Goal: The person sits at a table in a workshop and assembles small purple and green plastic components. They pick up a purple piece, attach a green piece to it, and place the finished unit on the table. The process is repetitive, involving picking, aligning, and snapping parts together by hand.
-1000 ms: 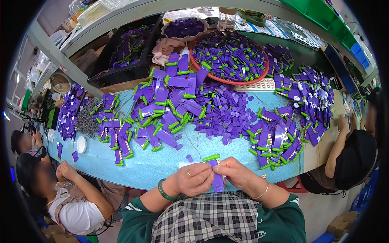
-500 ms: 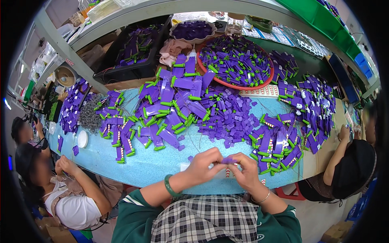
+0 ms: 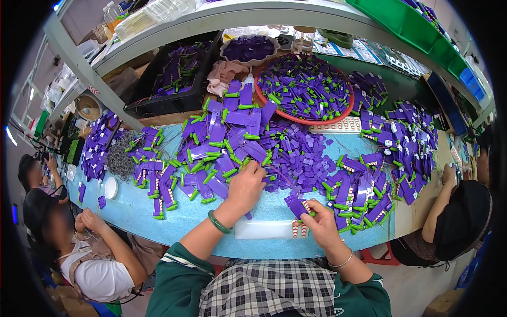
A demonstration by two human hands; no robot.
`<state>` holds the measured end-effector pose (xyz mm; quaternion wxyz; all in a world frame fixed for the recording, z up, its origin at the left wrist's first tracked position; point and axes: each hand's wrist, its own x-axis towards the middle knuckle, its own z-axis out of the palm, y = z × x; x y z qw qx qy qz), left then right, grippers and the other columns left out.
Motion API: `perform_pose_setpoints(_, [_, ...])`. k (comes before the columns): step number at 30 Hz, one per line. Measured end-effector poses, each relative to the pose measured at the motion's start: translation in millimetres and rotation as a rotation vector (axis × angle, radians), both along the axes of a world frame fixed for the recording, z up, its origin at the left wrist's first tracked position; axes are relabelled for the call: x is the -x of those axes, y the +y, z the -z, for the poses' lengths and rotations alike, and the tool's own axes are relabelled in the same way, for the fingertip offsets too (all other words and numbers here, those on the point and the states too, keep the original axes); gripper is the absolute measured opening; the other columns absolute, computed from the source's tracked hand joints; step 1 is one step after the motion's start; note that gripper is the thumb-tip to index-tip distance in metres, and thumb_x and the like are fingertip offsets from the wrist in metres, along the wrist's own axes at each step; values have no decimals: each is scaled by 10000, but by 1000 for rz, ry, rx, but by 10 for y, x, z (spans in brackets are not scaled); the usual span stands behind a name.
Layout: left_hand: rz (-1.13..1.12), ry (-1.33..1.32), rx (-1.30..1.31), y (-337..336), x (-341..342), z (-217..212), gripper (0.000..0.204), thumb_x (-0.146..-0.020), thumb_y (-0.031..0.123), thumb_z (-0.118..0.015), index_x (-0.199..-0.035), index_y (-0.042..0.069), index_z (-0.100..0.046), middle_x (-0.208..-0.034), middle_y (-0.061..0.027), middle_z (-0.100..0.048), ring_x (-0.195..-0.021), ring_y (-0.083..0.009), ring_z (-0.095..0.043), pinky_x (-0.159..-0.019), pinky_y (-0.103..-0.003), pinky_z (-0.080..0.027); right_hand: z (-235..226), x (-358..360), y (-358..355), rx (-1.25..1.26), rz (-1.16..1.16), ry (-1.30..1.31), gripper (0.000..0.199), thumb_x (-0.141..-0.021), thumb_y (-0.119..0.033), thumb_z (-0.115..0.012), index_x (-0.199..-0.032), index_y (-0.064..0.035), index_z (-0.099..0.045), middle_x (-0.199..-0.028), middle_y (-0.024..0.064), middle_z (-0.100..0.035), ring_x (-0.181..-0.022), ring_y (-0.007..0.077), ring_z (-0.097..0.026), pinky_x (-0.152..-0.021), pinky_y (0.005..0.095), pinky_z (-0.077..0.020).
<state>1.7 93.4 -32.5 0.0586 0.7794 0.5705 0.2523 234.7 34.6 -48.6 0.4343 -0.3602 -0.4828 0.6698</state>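
My left hand [image 3: 244,186] reaches to the near edge of a heap of flat purple plastic pieces with green ends [image 3: 214,129]. Its fingers are drawn together, and whatever lies between them is hidden. Low over the table on the right, my right hand [image 3: 322,224] pinches a purple piece with a green end [image 3: 298,206] that carries a red-and-white striped sticker. Between the hands lies a pale backing sheet [image 3: 261,230] with striped stickers at its right end. Small loose purple tabs [image 3: 303,158] are piled just beyond.
A red basket [image 3: 348,108] full of purple-green pieces stands at the back, beside a black crate [image 3: 138,108] and a white bowl [image 3: 226,55]. More pieces [image 3: 364,190] are heaped to the right. A metal shelf [image 3: 274,16] spans above. Co-workers sit at both sides.
My hands were together on a small purple item and are now apart. The left has moved up to the heap; the right holds a green-ended piece lower down, its sticker now showing.
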Motion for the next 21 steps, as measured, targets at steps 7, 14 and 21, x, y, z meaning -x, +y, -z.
perform_pose_setpoints(7, [30, -373, 149, -153, 73, -127, 243, -700, 17, -750, -843, 16, -554, -778, -74, -563, -749, -207, -607, -657, -308, -519, -155, 113, 48, -67, 60, -2, 340, -867, 61, -548, -1207, 45, -543, -1000, 53, -496, -874, 119, -574, -780, 271, -586])
perform_pose_setpoints(14, [77, -900, 405, -466, -99, -236, 280, -786, -27, -693, -1046, -30, -588, -872, -44, -543, -847, -123, -603, -720, -267, -545, -276, 262, 30, -233, 131, -236, 376, -819, 84, -607, -1177, -34, -619, -899, 41, -496, -808, 102, -570, -721, 250, -594])
perform_pose_setpoints(21, [152, -1315, 551, -596, -133, -107, 265, -848, -46, -621, -1107, -58, -565, -992, -46, -525, -925, -156, -621, -808, -267, -529, -131, 229, -11, -381, 179, -364, 440, -767, 96, -660, -1162, -98, -655, -826, 26, -502, -714, 87, -522, -586, 211, -495])
